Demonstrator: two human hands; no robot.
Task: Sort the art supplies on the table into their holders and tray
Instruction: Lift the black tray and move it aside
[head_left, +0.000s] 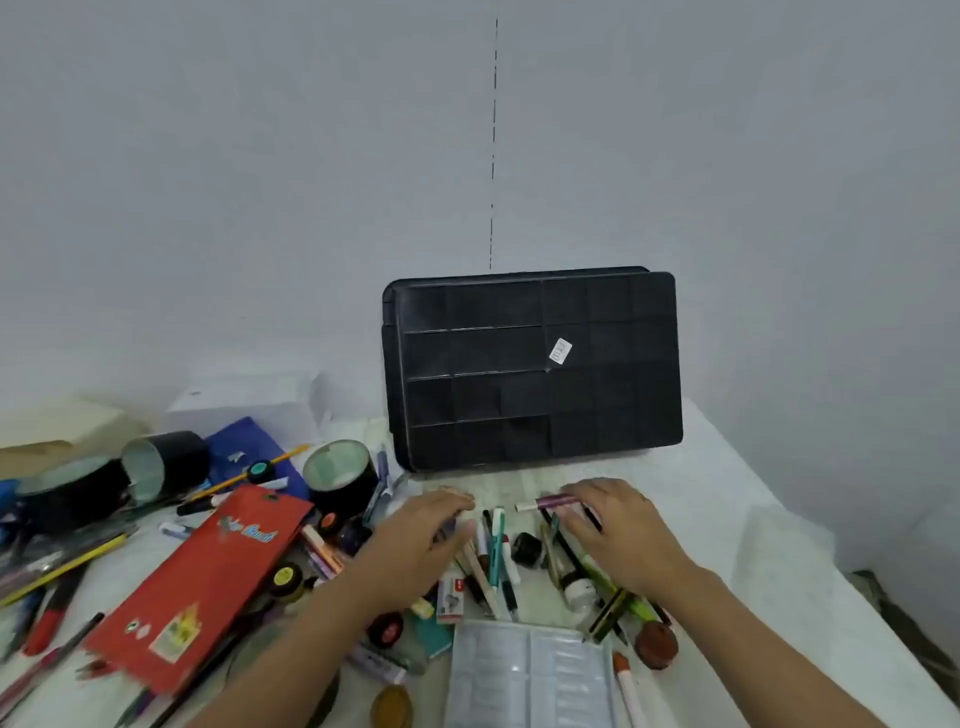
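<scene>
Now | white-covered table (727, 493) in pale wall (260, 208) corner | left hand (421, 535) and right hand (618, 525) flat, fingers relaxed, over scattered pens (496, 540) | black tray (535, 369) propped just beyond both, sticker (560, 351) unreadable | black holders (340, 478) and red pack (202, 582) left of left hand, script blurred

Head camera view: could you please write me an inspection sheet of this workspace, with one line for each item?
Surface: table under a white cloth, crowded on the left and in the middle.
Job's things: black tray stands on edge against the wall; black holder to its left; second holder lies on its side; pens, pencils and a paint pot lie loose.
Clutter: red packet; clear plastic case.
Hands: left hand spread over loose pens, fingers fairly straight; right hand over a purple pen, grip unclear.
Cables: nothing seen.
Surroundings: plain grey walls; white box at the back.
</scene>
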